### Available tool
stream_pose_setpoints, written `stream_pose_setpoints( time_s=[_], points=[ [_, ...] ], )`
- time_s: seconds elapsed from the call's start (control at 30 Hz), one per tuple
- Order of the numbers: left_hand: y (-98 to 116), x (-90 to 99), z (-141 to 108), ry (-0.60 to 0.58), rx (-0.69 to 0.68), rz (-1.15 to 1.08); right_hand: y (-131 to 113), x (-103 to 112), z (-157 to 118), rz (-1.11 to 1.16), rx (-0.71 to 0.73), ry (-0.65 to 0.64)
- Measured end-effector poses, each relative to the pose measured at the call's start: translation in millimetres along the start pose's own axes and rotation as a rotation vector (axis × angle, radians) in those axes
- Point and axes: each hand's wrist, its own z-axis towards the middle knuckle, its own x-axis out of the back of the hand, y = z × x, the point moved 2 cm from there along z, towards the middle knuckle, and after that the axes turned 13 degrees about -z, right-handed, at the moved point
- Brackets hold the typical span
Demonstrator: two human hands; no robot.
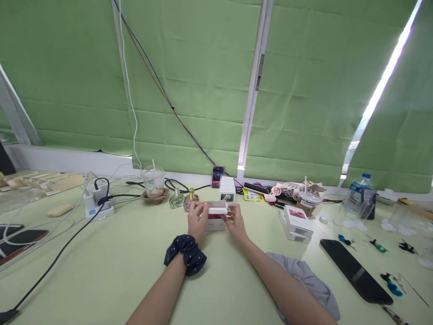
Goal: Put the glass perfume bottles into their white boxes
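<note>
A small white box (pixel 215 224) with a dark red patch stands upright in front of me, its top flap raised. My left hand (pixel 197 220) pinches the upper left side of it. On the opposite side, the fingers of my right hand (pixel 236 222) are closed at the upper right edge, by a small side flap. What lies inside the box cannot be seen. Just behind my left hand are a clear perfume bottle (pixel 176 199) and a pinkish perfume bottle (pixel 190 198). Several white boxes (pixel 227 189) stand in a row behind the held one.
To the left are a power strip (pixel 98 208) with cables and a plastic cup (pixel 154 183). On the right lie stacked white boxes (pixel 296 223), a black phone (pixel 355 271), a grey cloth (pixel 304 282) and a water bottle (pixel 359 192). Several small coloured pieces with thin wires are scattered at far right.
</note>
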Motion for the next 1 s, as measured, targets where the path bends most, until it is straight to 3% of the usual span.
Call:
stream_pose_setpoints(
  time_s=[0.27, 0.47, 0.7, 0.87, 1.0],
  points=[
    [-8, -5.3, -4, -0.148, 0.052, -0.024, 3, 1, 0, 0.092, -0.027, -0.029],
    [-8, -6.1, -8, -0.282, 0.265, -0.225, -2, 2, 0, 0.202, -0.072, -0.015],
    [-18, -0.1, -7, -0.225, 0.309, -0.280, -6, -1, -5, 0.226, -0.118, -0.039],
    [-20, -0.7, -6, -0.229, 0.330, -0.396, -21, 9, 10, 0.196, -0.139, 0.073],
    [-11, 1.3, -8, -0.430, 0.521, -0.674, -25, 21, 35, 0.351, -0.243, 0.045]
  ],
)
